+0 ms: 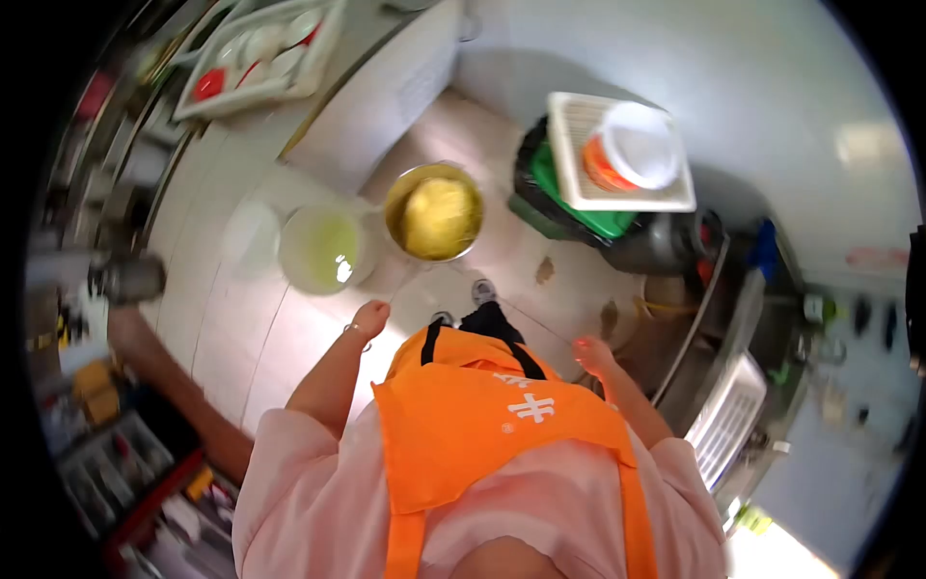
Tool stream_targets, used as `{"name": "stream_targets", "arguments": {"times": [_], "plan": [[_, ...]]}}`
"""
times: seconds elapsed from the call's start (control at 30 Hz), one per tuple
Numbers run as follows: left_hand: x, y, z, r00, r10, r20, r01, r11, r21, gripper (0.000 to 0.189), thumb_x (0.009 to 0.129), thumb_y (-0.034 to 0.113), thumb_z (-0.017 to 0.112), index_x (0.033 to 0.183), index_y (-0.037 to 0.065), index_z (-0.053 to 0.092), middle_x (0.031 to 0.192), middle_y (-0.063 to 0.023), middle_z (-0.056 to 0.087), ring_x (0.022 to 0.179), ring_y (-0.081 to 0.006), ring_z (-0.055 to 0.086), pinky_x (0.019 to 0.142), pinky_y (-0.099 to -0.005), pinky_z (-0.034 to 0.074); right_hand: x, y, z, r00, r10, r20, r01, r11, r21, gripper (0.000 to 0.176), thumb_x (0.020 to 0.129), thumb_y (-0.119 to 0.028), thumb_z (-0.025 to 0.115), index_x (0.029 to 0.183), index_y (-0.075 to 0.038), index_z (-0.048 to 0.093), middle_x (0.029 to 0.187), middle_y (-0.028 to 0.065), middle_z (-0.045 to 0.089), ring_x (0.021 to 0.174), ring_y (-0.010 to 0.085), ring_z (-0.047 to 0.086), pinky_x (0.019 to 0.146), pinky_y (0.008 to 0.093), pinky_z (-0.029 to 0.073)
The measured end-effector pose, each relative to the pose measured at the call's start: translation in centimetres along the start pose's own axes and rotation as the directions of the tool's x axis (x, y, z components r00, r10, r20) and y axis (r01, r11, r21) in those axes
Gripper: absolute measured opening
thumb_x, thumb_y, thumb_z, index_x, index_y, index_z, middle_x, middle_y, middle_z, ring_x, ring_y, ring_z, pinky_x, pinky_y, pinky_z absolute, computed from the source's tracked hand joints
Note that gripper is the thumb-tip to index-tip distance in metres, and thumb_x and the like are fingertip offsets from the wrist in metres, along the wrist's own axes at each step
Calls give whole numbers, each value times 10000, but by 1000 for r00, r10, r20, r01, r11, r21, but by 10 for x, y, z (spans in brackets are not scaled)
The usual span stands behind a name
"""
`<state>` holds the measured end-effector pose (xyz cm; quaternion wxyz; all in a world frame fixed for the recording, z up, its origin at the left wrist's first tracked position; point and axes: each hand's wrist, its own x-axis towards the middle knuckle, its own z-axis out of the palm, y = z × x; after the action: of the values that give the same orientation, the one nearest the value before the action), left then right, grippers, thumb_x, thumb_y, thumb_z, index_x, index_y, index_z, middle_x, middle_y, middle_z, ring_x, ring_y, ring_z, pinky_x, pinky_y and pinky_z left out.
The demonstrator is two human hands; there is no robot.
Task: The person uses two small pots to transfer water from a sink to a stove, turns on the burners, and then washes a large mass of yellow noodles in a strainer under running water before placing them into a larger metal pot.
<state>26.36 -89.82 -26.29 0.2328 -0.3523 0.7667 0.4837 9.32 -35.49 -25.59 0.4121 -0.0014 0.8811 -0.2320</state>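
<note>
Both hands hang empty. The left hand (pixel 369 318) has its fingers curled, how tightly I cannot tell; the right hand (pixel 593 357) has its fingers loosely spread. At upper centre, 2 filled vessels stand untouched on the floor (pixel 241 318): a metal bowl (pixel 434 212) of yellow food and, just beside it, a pale green bucket (pixel 323 249).

Tray: a white tray (pixel 253 96) with white and red dishes, on the counter (pixel 371 43) ahead at my left.
Basket: a white slotted basket (pixel 579 154) on a black bin (pixel 526 164); in it an orange tub with a white lid (pixel 637 145).
Floor: pale tiles (pixel 231 318), a round drain (pixel 483 289) before my feet, brown stains (pixel 545 270).
Rack: a white grid rack (pixel 728 415) at my right.
Box: a red box (pixel 145 487) at my left, its content too blurred to tell.
</note>
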Motion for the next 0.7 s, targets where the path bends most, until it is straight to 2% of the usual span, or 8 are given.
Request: {"name": "stream_targets", "arguments": {"times": [0.07,0.13,0.33,0.4,0.47,0.53,0.6,0.7], "plan": [[27,-11,14,996,94,-6,-93,993,78,351,809,299,483,891,-4,639,842,-194,644,804,-321,612,737,-402,458,-38,7,12,989,150,6,-149,975,163,335,858,-325,495,1070,-91,609,939,111,640,838,260,602,750,379,464],[41,0,18,973,164,159,-195,959,203,356,816,300,460,814,-16,624,768,-221,622,744,-348,606,677,-440,446,-68,29,22,995,-67,-69,49,969,-241,336,845,-344,501,1076,-125,609,971,101,643,894,272,600,783,386,464],[66,67,45,912,196,360,-324,883,340,353,830,301,448,736,-2,604,661,-77,597,598,-196,557,558,-349,434,-179,39,-17,938,293,-187,-281,956,89,256,830,-276,508,999,-134,640,1009,112,634,946,291,591,808,386,466],[117,60,53,871,263,415,-440,792,422,375,819,357,520,749,0,612,707,-108,639,697,-240,617,678,-384,477,-192,80,-20,860,243,-448,-186,968,167,253,798,-276,485,925,-119,637,870,146,644,801,327,614,699,411,487],[72,115,64,864,282,416,-456,788,413,339,823,306,495,736,-4,598,677,-84,608,642,-205,578,613,-351,451,-213,109,-34,709,269,-652,-82,949,303,265,799,-266,493,946,-97,635,844,132,645,749,332,615,659,407,494],[53,153,78,864,295,409,-462,789,406,306,827,256,471,724,-9,584,647,-59,576,586,-170,540,548,-317,424,-257,103,-81,650,511,-562,-15,748,663,243,842,-217,519,1025,-101,629,845,61,657,673,178,616,589,319,495],[60,161,89,833,226,504,-471,767,436,296,826,255,478,758,-5,601,662,-94,591,624,-204,569,565,-343,439,-275,150,-102,525,519,-674,270,650,710,203,856,-82,480,988,11,602,809,76,630,656,141,578,600,283,480],[75,153,114,836,225,500,-505,671,543,293,812,275,495,836,10,617,765,-139,624,686,-264,606,613,-383,465,-304,226,-144,353,684,-638,318,554,770,230,881,-103,437,1017,2,591,784,82,637,672,146,612,593,266,485]]}}
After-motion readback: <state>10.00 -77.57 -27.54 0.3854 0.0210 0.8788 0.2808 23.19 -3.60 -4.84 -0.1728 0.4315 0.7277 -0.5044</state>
